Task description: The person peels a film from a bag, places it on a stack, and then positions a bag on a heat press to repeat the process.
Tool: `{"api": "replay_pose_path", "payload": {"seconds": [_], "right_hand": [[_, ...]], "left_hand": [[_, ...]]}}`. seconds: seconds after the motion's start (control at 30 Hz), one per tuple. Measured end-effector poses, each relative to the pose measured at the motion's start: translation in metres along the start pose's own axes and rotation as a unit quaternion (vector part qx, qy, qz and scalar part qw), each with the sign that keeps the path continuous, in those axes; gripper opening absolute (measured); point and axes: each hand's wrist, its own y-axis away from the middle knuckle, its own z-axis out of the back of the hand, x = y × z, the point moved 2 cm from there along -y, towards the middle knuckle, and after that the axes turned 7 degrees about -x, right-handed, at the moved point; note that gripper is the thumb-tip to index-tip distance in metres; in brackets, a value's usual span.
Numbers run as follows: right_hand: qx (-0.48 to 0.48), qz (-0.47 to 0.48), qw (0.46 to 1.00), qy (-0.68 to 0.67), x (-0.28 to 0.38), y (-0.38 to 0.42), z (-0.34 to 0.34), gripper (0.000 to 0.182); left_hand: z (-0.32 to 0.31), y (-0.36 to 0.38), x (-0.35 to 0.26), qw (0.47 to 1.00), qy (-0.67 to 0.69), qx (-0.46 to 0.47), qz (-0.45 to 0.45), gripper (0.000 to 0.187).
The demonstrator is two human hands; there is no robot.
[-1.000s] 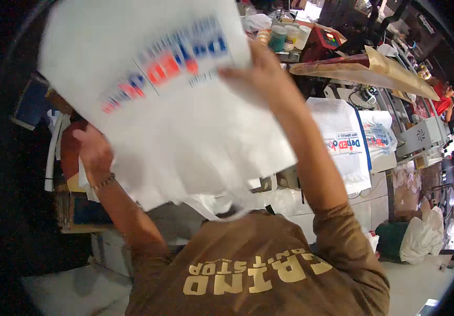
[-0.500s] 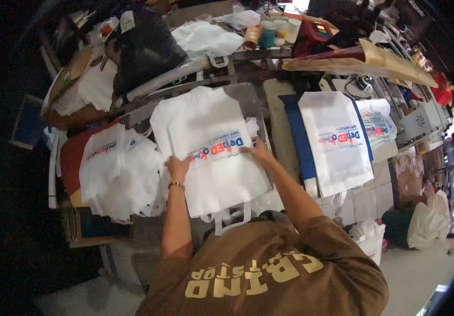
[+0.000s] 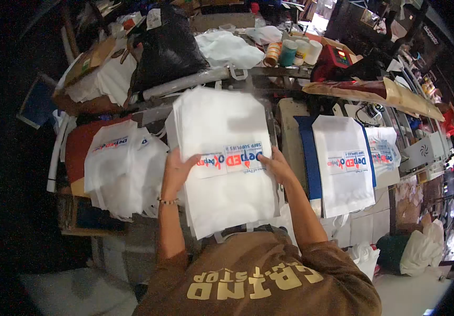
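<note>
A stack of white printed cloth bags [image 3: 227, 197] is in front of my body, its blue and red print facing up. My left hand [image 3: 178, 171] grips the stack's left edge, thumb on top and fingers mostly hidden beneath; a beaded bracelet is on that wrist. On the right edge, my right hand [image 3: 277, 164] holds the same stack, thumb near the print. To the left lies a loose pile of similar white bags [image 3: 116, 176]. On the right, another white printed bag [image 3: 343, 184] lies flat over a blue board [image 3: 306, 152].
Behind the stack are a black plastic bag [image 3: 169, 50], a plastic-wrapped roll [image 3: 184, 84] and several jars [image 3: 287, 52]. A red device [image 3: 337, 57] with a lit display stands farther right. Brown paper-wrapped material [image 3: 401, 95] juts across the back right. A person in red [image 3: 452, 120] is at far right.
The stack appears raised closer to me and squared up, with both hands gripping its sides. The bottom handles that hung out are now mostly hidden. The view has shifted a little.
</note>
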Motion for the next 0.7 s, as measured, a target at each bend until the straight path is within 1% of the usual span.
{"api": "replay_pose_path", "payload": {"seconds": [0.03,0.07,0.1,0.13,0.17,0.2,0.23,0.3,0.33,0.37,0.43,0.47,0.5,0.57,0.6,0.63,0.67,0.7], "right_hand": [[-0.046,0.033,0.996,0.069,0.012,0.007,-0.009,0.072],[-0.091,0.066,0.984,0.138,0.016,0.010,-0.018,0.075],[-0.087,0.067,0.984,0.137,0.014,0.009,-0.027,0.075],[-0.087,0.204,0.943,0.248,0.017,0.009,-0.039,0.078],[-0.085,0.334,0.871,0.349,0.017,0.013,-0.054,0.081],[0.003,0.259,0.932,0.255,0.024,0.026,-0.081,0.080],[0.090,0.175,0.968,0.155,0.030,0.043,-0.109,0.080],[0.117,0.085,0.986,0.080,0.007,0.049,-0.134,0.084],[0.094,0.123,0.983,0.100,0.028,0.065,-0.137,0.087],[0.092,0.122,0.983,0.100,0.028,0.064,-0.134,0.087],[0.106,0.115,0.981,0.112,0.023,0.063,-0.124,0.088],[0.121,0.148,0.977,0.094,0.018,0.062,-0.123,0.085],[0.122,0.145,0.977,0.095,0.014,0.060,-0.118,0.085],[0.131,0.042,0.990,0.037,0.018,0.062,-0.111,0.076],[0.132,0.074,0.988,0.012,0.011,0.057,-0.108,0.070],[0.131,0.070,0.989,0.011,-0.014,0.043,-0.101,0.070],[0.087,0.136,0.985,0.061,-0.045,0.023,-0.090,0.071],[0.042,0.201,0.972,0.110,-0.062,0.013,-0.080,0.073]], "left_hand": [[0.005,0.004,-0.017,1.000,-0.001,-0.001,0.004,0.036],[0.010,0.005,-0.034,0.999,-0.029,-0.034,0.004,0.035],[0.011,0.003,-0.044,0.996,-0.057,-0.070,0.000,0.034],[0.007,-0.002,-0.029,0.994,-0.047,-0.095,-0.021,0.035],[-0.002,-0.003,-0.014,0.994,-0.049,-0.098,-0.020,0.035],[-0.014,-0.003,0.000,0.994,-0.064,-0.075,-0.036,0.032],[-0.024,-0.001,0.005,0.994,-0.079,-0.050,-0.052,0.030],[-0.042,0.010,0.005,0.994,-0.067,0.074,0.044,0.023],[-0.049,0.016,0.015,0.994,0.041,0.099,0.029,0.019],[-0.052,0.018,0.018,0.994,0.042,0.100,0.029,0.019],[-0.054,0.022,0.020,0.992,0.093,0.070,0.046,0.017],[-0.059,0.023,0.018,0.994,0.077,0.057,0.051,0.011],[-0.060,0.024,0.016,0.994,0.077,0.056,0.054,0.011],[-0.059,0.027,0.009,0.985,0.121,0.053,0.107,0.003],[-0.059,0.026,0.017,0.985,0.119,0.053,0.110,0.003],[-0.057,0.023,0.032,0.979,0.156,0.044,0.122,0.003],[-0.053,0.021,0.043,0.971,0.192,0.035,0.134,0.006],[-0.046,0.020,0.049,0.971,0.190,0.037,0.138,0.006]]}}
